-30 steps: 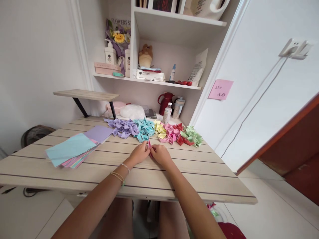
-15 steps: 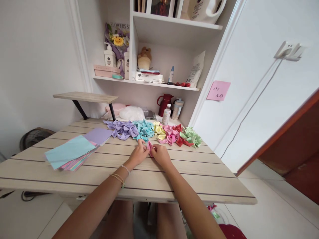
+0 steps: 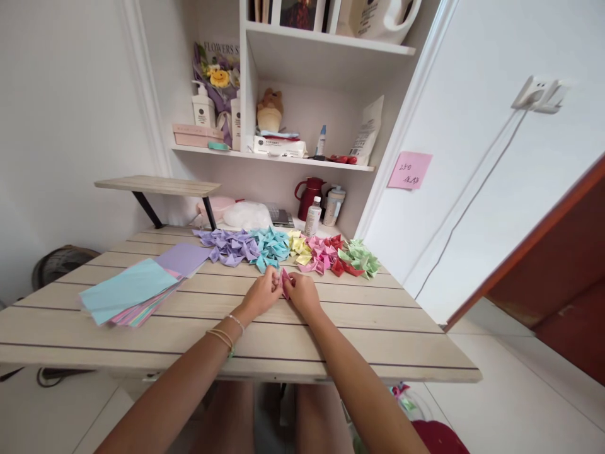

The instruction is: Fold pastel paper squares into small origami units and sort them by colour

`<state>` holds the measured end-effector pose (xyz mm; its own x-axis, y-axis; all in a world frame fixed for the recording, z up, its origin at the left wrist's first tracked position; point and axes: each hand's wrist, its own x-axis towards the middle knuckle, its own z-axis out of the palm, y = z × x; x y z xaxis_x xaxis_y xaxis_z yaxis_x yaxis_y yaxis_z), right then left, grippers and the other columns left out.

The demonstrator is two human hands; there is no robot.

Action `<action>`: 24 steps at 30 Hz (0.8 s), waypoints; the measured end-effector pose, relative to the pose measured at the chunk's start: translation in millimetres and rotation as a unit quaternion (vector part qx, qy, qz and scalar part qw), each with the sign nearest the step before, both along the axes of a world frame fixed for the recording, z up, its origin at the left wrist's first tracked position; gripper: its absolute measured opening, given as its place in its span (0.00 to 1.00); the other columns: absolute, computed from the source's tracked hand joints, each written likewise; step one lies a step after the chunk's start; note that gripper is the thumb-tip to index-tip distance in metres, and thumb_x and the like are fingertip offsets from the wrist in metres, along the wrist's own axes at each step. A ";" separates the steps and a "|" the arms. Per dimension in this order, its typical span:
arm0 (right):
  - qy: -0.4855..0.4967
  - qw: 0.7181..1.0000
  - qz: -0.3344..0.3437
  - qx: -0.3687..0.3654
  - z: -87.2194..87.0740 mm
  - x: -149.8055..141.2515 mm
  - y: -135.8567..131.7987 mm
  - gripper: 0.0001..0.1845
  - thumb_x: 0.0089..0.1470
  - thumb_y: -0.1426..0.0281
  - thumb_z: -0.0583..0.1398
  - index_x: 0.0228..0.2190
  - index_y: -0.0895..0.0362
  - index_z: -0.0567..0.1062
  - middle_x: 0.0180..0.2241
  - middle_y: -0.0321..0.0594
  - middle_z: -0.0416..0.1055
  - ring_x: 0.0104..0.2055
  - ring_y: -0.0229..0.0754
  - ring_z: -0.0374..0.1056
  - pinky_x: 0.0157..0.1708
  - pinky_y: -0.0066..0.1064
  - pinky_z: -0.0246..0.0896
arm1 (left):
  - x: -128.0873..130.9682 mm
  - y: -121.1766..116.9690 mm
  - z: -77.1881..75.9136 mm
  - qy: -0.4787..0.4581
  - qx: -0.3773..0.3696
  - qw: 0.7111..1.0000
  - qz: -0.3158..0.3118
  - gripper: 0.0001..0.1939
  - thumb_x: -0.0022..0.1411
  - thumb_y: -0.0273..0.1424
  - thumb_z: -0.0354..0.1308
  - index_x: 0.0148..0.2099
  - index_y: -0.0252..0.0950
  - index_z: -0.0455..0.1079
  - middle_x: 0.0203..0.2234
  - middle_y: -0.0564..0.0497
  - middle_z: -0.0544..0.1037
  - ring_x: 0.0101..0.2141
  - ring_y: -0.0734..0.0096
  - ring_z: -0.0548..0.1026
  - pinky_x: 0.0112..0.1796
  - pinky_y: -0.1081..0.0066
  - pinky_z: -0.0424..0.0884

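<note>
We have a small pink piece [image 3: 285, 284] upright between our two hands, near the middle of the tabletop [image 3: 378, 334]; whether its lower tip touches the wood we cannot tell. The right hand [image 3: 305, 295] is nearly closed, thumb and finger pinching the right side of the paper. The left hand [image 3: 261, 294] is curled almost shut at the left edge, but its fingertips are too small to show whether they grip or only touch. The likeliest trouble is in that hold: if one side pulls harder than the other, the folds could skew or the thin paper tear, and too tight a pinch could crush the point. The blue pile [image 3: 273, 243] lies just beyond the left fingers, with the pink pile [image 3: 321, 255] a little to the right — a forward knuckle could nudge loose pieces into their neighbours and mix the colours. The sheets [image 3: 127, 289] are fanned unevenly at the left, well apart from the hands; a sweeping forearm could slide them off line.
</note>
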<state>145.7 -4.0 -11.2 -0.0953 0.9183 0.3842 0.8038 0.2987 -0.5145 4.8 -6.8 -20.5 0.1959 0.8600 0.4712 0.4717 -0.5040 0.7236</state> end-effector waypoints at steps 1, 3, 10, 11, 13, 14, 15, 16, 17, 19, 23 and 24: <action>-0.008 1.000 -0.003 0.004 0.3 -1.0 -0.5 0.11 0.53 0.69 0.54 0.29 0.57 0.76 0.23 0.41 0.73 0.25 0.37 0.65 0.24 0.24 0.48 | 0.5 0.1 -0.2 -0.012 -0.005 1.000 0.004 0.07 0.54 0.28 0.52 0.37 0.37 0.58 0.19 0.59 0.66 0.20 0.75 0.67 0.24 0.75 0.60; -0.019 1.000 0.004 0.016 0.6 -3.6 -1.6 0.10 0.53 0.71 0.54 0.29 0.58 0.75 0.25 0.42 0.73 0.26 0.38 0.65 0.25 0.25 0.48 | 0.9 0.7 -0.7 -0.036 -0.012 0.999 0.012 0.09 0.53 0.27 0.52 0.37 0.37 0.57 0.18 0.59 0.66 0.20 0.74 0.67 0.24 0.75 0.59; 0.051 0.997 0.045 0.034 0.1 -7.7 -1.4 0.11 0.51 0.71 0.54 0.34 0.58 0.76 0.26 0.41 0.74 0.27 0.38 0.65 0.27 0.25 0.53 | -1.9 3.5 -1.2 -0.112 -0.040 0.992 0.039 0.09 0.53 0.31 0.54 0.36 0.38 0.57 0.15 0.60 0.66 0.17 0.75 0.67 0.21 0.76 0.59; 0.077 0.995 0.052 0.032 -0.5 -6.8 0.2 0.12 0.51 0.71 0.54 0.34 0.58 0.76 0.25 0.40 0.73 0.25 0.37 0.64 0.27 0.25 0.54 | -2.5 3.9 -0.8 -0.123 -0.041 0.991 0.039 0.09 0.53 0.32 0.55 0.36 0.37 0.58 0.15 0.59 0.67 0.17 0.75 0.68 0.21 0.76 0.60; 0.139 0.988 0.064 0.025 -2.7 -3.9 4.7 0.13 0.50 0.71 0.54 0.35 0.58 0.77 0.22 0.38 0.72 0.23 0.37 0.64 0.26 0.25 0.55 | -3.5 4.7 1.0 -0.153 -0.051 0.986 0.031 0.10 0.52 0.32 0.56 0.35 0.37 0.60 0.16 0.58 0.69 0.18 0.74 0.69 0.21 0.76 0.62; 0.175 0.982 0.073 0.017 -4.1 -1.8 7.6 0.14 0.50 0.70 0.54 0.36 0.59 0.77 0.21 0.38 0.72 0.22 0.36 0.64 0.25 0.25 0.56 | -3.9 5.1 2.3 -0.171 -0.062 0.983 0.022 0.10 0.51 0.32 0.57 0.35 0.36 0.61 0.16 0.58 0.69 0.18 0.74 0.70 0.21 0.76 0.63; 0.211 0.974 0.086 0.004 -5.5 0.9 10.6 0.15 0.49 0.69 0.55 0.37 0.59 0.77 0.21 0.37 0.72 0.21 0.36 0.64 0.24 0.25 0.57 | -4.1 5.5 3.9 -0.191 -0.077 0.978 0.009 0.10 0.50 0.33 0.58 0.35 0.36 0.62 0.16 0.57 0.70 0.18 0.74 0.70 0.22 0.76 0.64; 0.245 0.964 0.103 -0.014 -7.0 3.9 13.6 0.15 0.49 0.68 0.55 0.38 0.59 0.77 0.21 0.37 0.72 0.21 0.36 0.64 0.23 0.26 0.58 | -4.1 5.8 5.7 -0.211 -0.094 0.973 -0.004 0.11 0.49 0.34 0.60 0.34 0.35 0.64 0.16 0.57 0.71 0.19 0.74 0.71 0.22 0.76 0.65; 0.274 0.953 0.125 -0.033 -8.2 7.2 16.3 0.16 0.49 0.67 0.56 0.38 0.59 0.77 0.21 0.37 0.72 0.20 0.36 0.64 0.22 0.26 0.59 | -4.2 6.2 7.5 -0.229 -0.109 0.967 -0.018 0.13 0.47 0.35 0.61 0.34 0.34 0.66 0.17 0.56 0.71 0.19 0.74 0.71 0.23 0.75 0.66; 0.314 0.931 0.173 -0.069 -9.4 13.7 20.7 0.17 0.47 0.63 0.58 0.38 0.59 0.77 0.21 0.36 0.72 0.20 0.37 0.65 0.22 0.27 0.60 | -4.4 6.7 10.6 -0.254 -0.135 0.957 -0.041 0.15 0.44 0.36 0.64 0.33 0.32 0.70 0.18 0.53 0.74 0.21 0.74 0.72 0.25 0.74 0.68; 0.332 0.909 0.229 -0.106 -5.4 20.6 22.2 0.21 0.46 0.59 0.60 0.40 0.57 0.77 0.20 0.35 0.72 0.20 0.37 0.66 0.23 0.29 0.63 | -6.4 8.3 12.3 -0.302 -0.164 0.938 -0.048 0.17 0.42 0.37 0.66 0.33 0.30 0.74 0.25 0.48 0.77 0.24 0.73 0.73 0.28 0.72 0.70; 0.329 0.908 0.234 -0.107 -3.5 20.4 21.2 0.21 0.47 0.58 0.59 0.41 0.56 0.76 0.20 0.35 0.72 0.19 0.37 0.66 0.23 0.29 0.63 | -7.3 9.0 11.9 -0.318 -0.166 0.932 -0.042 0.18 0.42 0.38 0.66 0.33 0.30 0.74 0.26 0.48 0.78 0.24 0.73 0.73 0.29 0.71 0.71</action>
<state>166.1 17.3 -14.7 -0.3095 0.8966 0.3168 0.1110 0.3649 -0.9244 -2.5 2.3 -8.6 0.0411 0.9732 0.2264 -0.1382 -0.2189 0.9659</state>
